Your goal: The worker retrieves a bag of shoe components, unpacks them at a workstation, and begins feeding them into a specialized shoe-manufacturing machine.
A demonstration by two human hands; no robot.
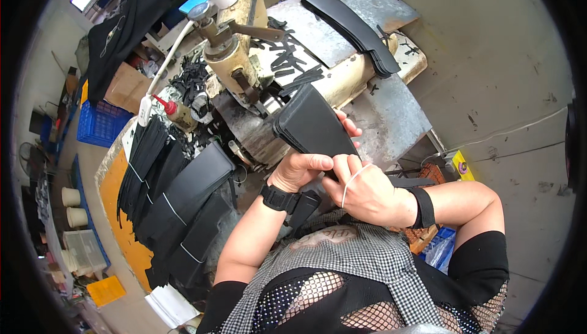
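Observation:
A stack of flat black leather-like pieces [313, 118] is raised in front of me, its wide end pointing away. My left hand [295, 171] grips it, thumb across the near side and fingertips showing past its right edge. My right hand [376, 196] is closed around the stack's near, narrow end, close to the left thumb. A thin white elastic band [347, 188] loops over the back of my right hand. How the band passes under the fingers is hidden.
A cream machine [229, 59] with scattered black offcuts stands beyond my hands. Another black stack [348, 25] lies over its far right side. Banded black bundles [186, 190] cover the table at left, near a red-tipped bottle [177, 112]. A blue crate [103, 121] stands beyond.

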